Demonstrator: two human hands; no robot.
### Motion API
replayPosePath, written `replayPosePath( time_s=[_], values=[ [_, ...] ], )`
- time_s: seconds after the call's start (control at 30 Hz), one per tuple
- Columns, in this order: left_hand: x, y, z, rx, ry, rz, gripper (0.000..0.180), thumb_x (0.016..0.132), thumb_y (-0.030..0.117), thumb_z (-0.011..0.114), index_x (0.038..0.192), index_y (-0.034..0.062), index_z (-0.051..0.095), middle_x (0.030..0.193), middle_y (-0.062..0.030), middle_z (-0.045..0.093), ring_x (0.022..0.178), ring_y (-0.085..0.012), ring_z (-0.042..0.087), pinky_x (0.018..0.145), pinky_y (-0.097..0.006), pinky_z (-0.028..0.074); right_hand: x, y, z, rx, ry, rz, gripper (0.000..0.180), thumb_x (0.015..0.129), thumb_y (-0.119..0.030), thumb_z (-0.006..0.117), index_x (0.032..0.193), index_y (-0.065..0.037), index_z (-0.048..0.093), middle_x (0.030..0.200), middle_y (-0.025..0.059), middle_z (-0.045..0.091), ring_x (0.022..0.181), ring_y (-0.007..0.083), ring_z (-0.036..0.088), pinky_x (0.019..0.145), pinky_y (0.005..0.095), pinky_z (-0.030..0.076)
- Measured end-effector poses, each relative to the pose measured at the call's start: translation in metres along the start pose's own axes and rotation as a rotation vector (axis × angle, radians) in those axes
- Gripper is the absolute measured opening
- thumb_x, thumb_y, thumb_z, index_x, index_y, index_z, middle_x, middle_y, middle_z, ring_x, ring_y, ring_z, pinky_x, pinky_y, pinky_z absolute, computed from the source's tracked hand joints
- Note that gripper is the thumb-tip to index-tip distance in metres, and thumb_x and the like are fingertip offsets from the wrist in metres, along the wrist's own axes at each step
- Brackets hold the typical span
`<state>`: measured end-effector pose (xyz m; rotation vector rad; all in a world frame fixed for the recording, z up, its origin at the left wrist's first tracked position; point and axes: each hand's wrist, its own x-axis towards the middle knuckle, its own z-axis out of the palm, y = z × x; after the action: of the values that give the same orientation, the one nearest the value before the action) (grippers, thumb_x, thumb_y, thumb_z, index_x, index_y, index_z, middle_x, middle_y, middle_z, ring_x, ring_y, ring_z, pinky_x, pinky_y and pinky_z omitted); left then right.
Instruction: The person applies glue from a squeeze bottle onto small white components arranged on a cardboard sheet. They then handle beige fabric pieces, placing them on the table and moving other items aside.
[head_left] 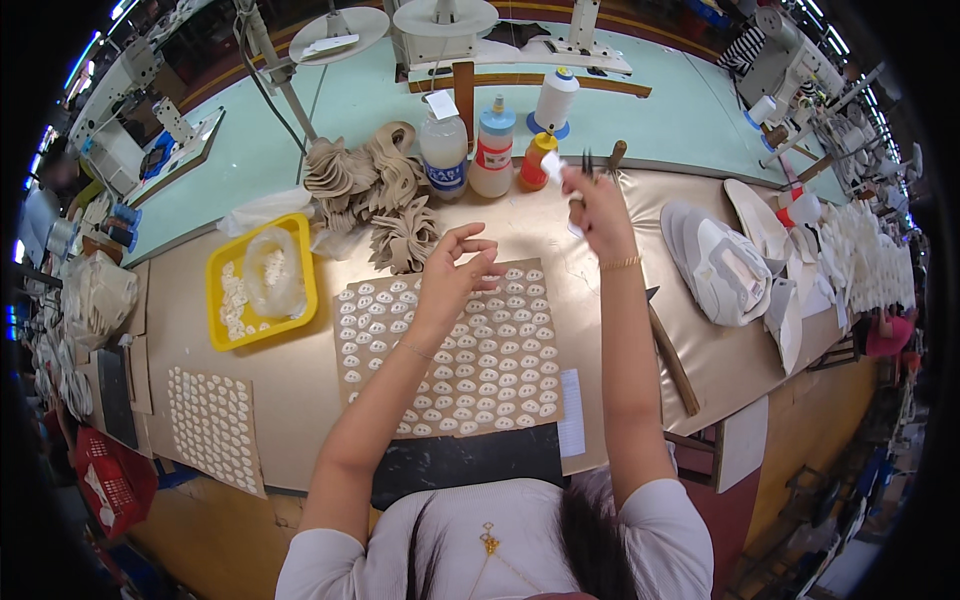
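My left hand (460, 268) hovers over the far part of a brown board (350, 395) covered with rows of small white oval pieces (483, 375). Its fingers are bent and apart, with nothing seen between them. Raised beyond the board's far right corner, my right hand (598, 215) is closed on a white piece (553, 166), whose kind I cannot make out. Dark pointed tips (588, 163) show beside these fingers; whether they are held is unclear. A small orange bottle with a yellow cap (538, 162) stands just left of that hand.
At left are a yellow tray (213, 290) with a bag and loose white pieces, and another filled board (215, 425). Beige fabric bundles (345, 180), a clear bottle (444, 155) and a blue-capped bottle (493, 150) stand behind. A hammer (675, 360) and shoe uppers (715, 265) lie right.
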<state>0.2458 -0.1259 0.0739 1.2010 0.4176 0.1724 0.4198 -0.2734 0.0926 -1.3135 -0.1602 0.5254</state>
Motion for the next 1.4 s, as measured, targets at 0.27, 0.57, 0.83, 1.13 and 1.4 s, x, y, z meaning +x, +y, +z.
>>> replayPosePath(
  time_s=[0.27,0.57,0.83,1.13,1.4],
  values=[
    [-0.012,0.004,-0.024,0.014,0.037,-0.039,0.039,0.088,0.014,0.059,0.122,0.0002,0.044,0.095,-0.0079,0.059,0.077,-0.0175,0.065,0.06,-0.023,0.052,0.079,-0.021,0.0,-0.003,0.059,0.035,0.018,0.083,-0.018,0.066,0.082,-0.006,0.051,0.068,-0.0017,0.048,0.041,0.0031,0.029,0.036,0.0205,0.021],
    [-0.018,0.002,-0.034,-0.015,0.041,-0.073,0.034,0.089,0.013,0.056,0.12,0.0006,0.047,0.095,-0.0086,0.06,0.076,-0.0166,0.064,0.061,-0.024,0.052,0.08,-0.013,0.007,-0.073,0.097,-0.008,0.021,0.079,-0.017,0.067,0.081,-0.005,0.05,0.063,-0.0023,0.043,0.039,0.0026,0.028,0.035,0.0209,0.02],
    [-0.022,0.002,-0.038,-0.031,0.045,-0.058,0.033,0.09,0.014,0.055,0.12,0.0025,0.048,0.096,-0.0085,0.06,0.077,-0.0168,0.064,0.062,-0.025,0.052,0.064,-0.027,0.003,0.052,0.147,-0.003,0.033,0.084,-0.034,0.065,0.091,-0.007,0.047,0.063,-0.003,0.04,0.041,0.0044,0.032,0.036,0.0214,0.024],
    [-0.077,0.011,-0.095,0.073,0.252,0.06,0.031,0.089,0.015,0.057,0.115,0.001,0.052,0.095,-0.0073,0.06,0.07,-0.0123,0.061,0.057,-0.022,0.05,0.011,0.054,-0.063,-0.56,0.15,0.113,0.046,0.08,-0.013,0.06,0.121,-0.002,0.042,0.079,0.0053,0.055,0.058,0.0106,0.052,0.048,0.0238,0.042],
    [-0.149,-0.012,-0.171,0.214,0.616,-0.025,0.03,0.092,0.02,0.056,0.116,0.0028,0.055,0.094,-0.0035,0.059,0.079,-0.0082,0.055,0.066,-0.022,0.047,-0.021,0.08,-0.049,-0.795,0.176,-0.386,0.05,0.081,-0.025,0.067,0.122,-0.001,0.052,0.118,0.0167,0.053,0.096,0.0222,0.06,0.082,0.0316,0.049]
  ],
)
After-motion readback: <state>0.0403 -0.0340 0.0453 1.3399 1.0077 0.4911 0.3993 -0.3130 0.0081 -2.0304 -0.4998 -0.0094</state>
